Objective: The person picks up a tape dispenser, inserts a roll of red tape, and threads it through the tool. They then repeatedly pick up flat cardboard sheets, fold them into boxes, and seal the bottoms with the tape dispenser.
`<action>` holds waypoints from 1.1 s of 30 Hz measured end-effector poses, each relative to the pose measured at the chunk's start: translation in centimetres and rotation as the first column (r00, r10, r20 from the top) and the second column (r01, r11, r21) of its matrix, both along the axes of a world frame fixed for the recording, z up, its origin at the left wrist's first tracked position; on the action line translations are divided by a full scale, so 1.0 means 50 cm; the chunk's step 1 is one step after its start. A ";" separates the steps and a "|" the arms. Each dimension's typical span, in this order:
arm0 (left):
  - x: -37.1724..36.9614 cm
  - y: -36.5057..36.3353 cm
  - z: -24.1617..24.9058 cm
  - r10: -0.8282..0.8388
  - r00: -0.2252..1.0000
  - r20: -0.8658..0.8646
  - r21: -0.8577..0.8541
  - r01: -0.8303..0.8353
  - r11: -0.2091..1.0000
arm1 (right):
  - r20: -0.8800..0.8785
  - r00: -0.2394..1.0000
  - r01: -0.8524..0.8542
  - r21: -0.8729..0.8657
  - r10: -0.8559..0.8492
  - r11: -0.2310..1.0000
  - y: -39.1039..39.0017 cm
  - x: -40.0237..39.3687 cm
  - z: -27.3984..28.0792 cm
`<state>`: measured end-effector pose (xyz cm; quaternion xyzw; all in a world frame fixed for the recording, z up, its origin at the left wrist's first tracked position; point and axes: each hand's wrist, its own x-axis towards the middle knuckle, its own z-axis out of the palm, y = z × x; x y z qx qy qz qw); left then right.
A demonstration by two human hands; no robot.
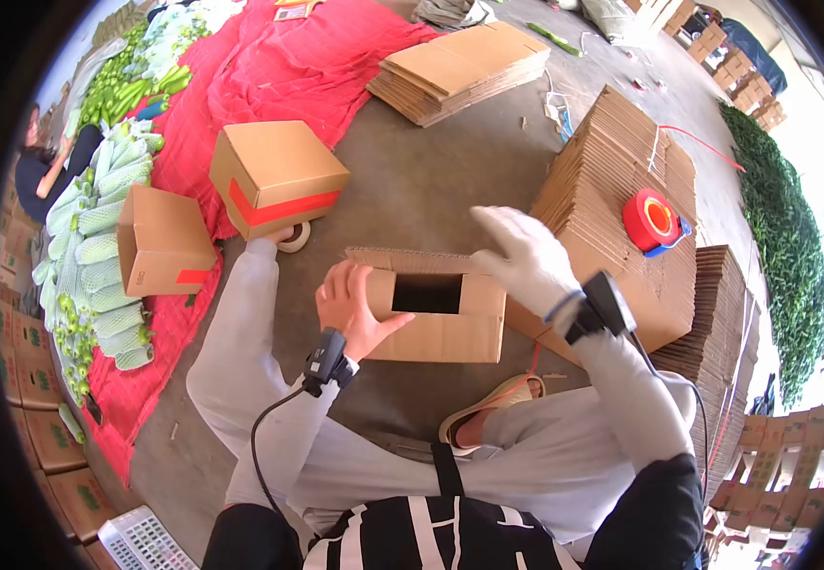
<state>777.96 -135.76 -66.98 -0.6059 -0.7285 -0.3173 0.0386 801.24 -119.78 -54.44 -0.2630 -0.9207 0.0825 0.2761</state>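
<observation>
While the bare left hand (pixel 359 312) is resting, fingers spread, on the left end of the brown rectangular cardboard box (pixel 435 339), the white-gloved right hand (pixel 528 256) is hanging, fingers extended, by its far right corner, contact unclear. The box is sitting between them. Rightward, a red tape roll (pixel 636 222) is lying on stacked brown folded cardboard (pixel 621 280).

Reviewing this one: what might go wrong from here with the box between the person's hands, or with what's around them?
The folds may spring apart if the bare left hand eases off: no tape shows on the open brown cardboard box. The thin black cable at that wrist could snag. A nudge might knock the round red tape roll off the stack of flattened brown cardboard.
</observation>
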 end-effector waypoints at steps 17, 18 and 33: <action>0.051 0.024 0.035 -0.282 0.932 -0.226 -0.394 0.177 0.902 | 0.401 0.907 -0.050 -0.204 0.130 0.978 -0.152 0.048 -0.132; 0.056 0.026 0.033 -0.257 0.948 -0.188 -0.421 0.158 0.893 | 0.395 0.907 -0.050 -0.244 0.147 0.968 -0.146 0.052 -0.141; 0.061 0.043 0.034 -0.121 0.984 -0.129 -0.288 0.080 0.954 | -0.126 0.303 -0.011 -0.992 -0.945 0.129 0.412 0.591 -0.125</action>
